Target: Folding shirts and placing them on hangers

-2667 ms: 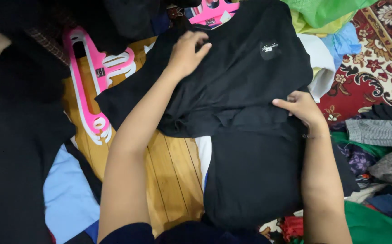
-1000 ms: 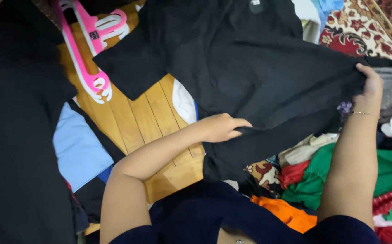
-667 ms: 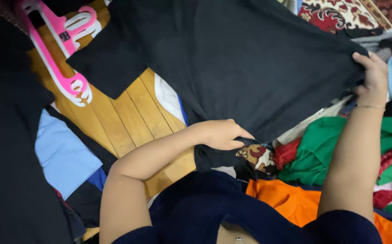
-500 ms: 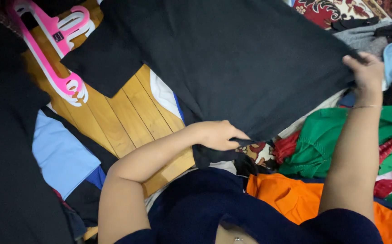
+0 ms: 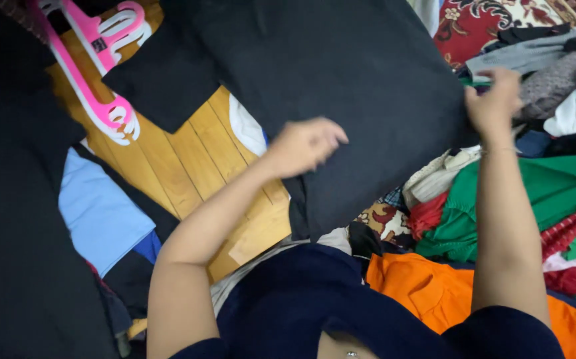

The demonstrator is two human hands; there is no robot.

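A large black garment [image 5: 347,80] is spread over the wooden floor [image 5: 188,166] and a heap of clothes. My left hand [image 5: 304,143] sits at the garment's lower left edge, fingers curled on the cloth. My right hand [image 5: 494,100] pinches its right corner, lifted slightly over the clothes heap. A short flap of the black cloth hangs down below my left hand. Both hands are blurred by motion.
A pink plastic hanger [image 5: 95,80] lies on the floor at upper left. More black fabric [image 5: 15,199] and a light blue cloth [image 5: 98,213] cover the left. Green [image 5: 540,193], orange [image 5: 427,292] and grey [image 5: 547,66] clothes pile up at right, on a red patterned carpet [image 5: 474,26].
Both hands have moved up and inward with the black garment: my left hand rose from the lower hem onto the cloth, and my right hand drew the right corner leftward.
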